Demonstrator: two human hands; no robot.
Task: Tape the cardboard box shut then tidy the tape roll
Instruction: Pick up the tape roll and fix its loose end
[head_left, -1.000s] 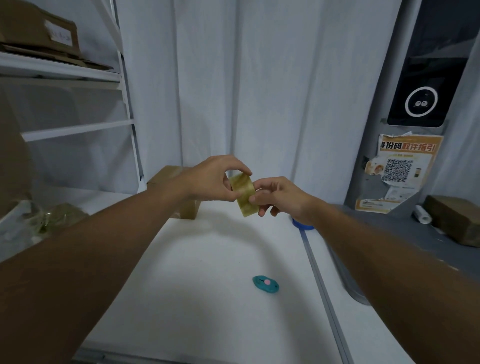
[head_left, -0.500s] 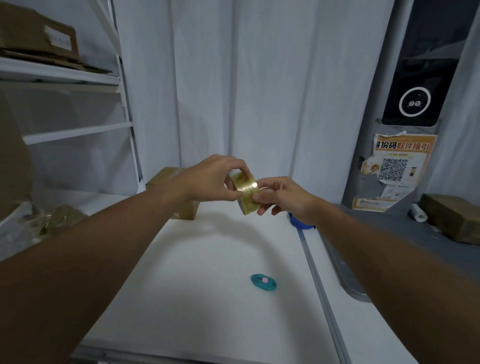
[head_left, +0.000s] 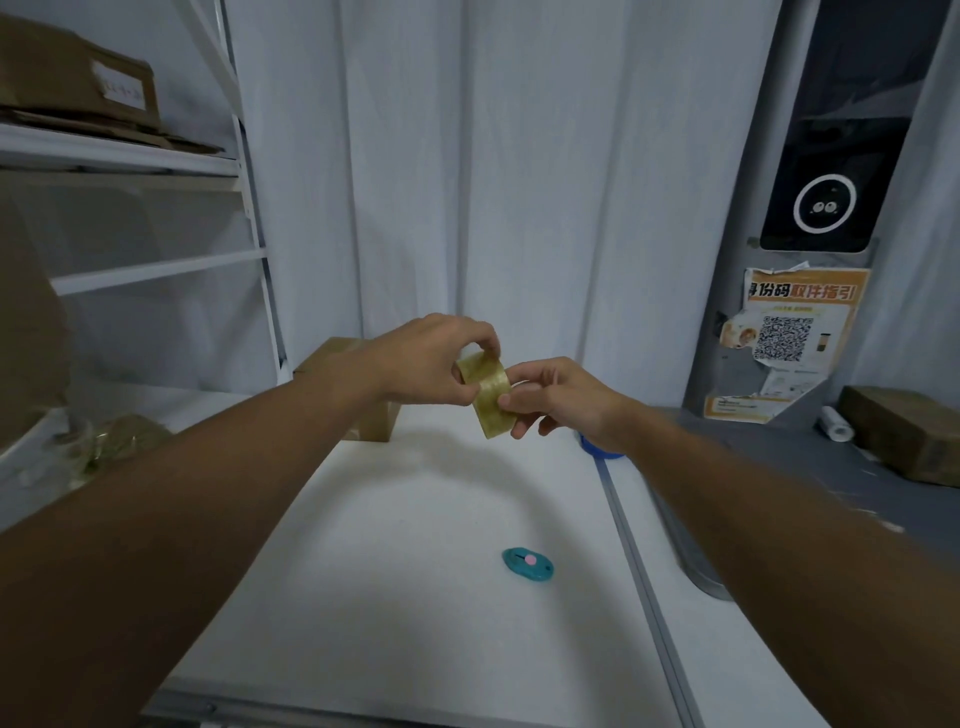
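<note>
Tape roll (head_left: 485, 387), yellowish and translucent, held up in the air over the far part of the white table (head_left: 415, 597), between both hands. Left hand (head_left: 431, 358) clamped on the roll from its left side, fingers curled over the top edge, thumb underneath. Right hand (head_left: 558, 397) pinching the roll's right side, thumb and forefinger pressed together on the tape surface near the lower edge; whether a loose end is caught there cannot be told. Both forearms bare, reaching in from the near corners.

Cardboard box (head_left: 363, 410) resting on the table at the far left, just behind and below the left wrist, largely hidden by that arm; flaps not readable from here.

Small teal box cutter (head_left: 527, 564) with a pink button lying flat on the table, nearer than the hands and well apart from them. Blue round object (head_left: 597, 449) peeking out under the right wrist at the table's right edge. Metal rail (head_left: 639, 571) running near to far along that edge.

White shelving unit (head_left: 249, 208) at left, with brown cardboard (head_left: 78, 88) on the upper shelf. White curtain (head_left: 493, 156) across the far wall. At right, a grey pillar carrying an orange poster with a QR code (head_left: 784, 338) and a dark panel with a white ring (head_left: 823, 202).
</note>
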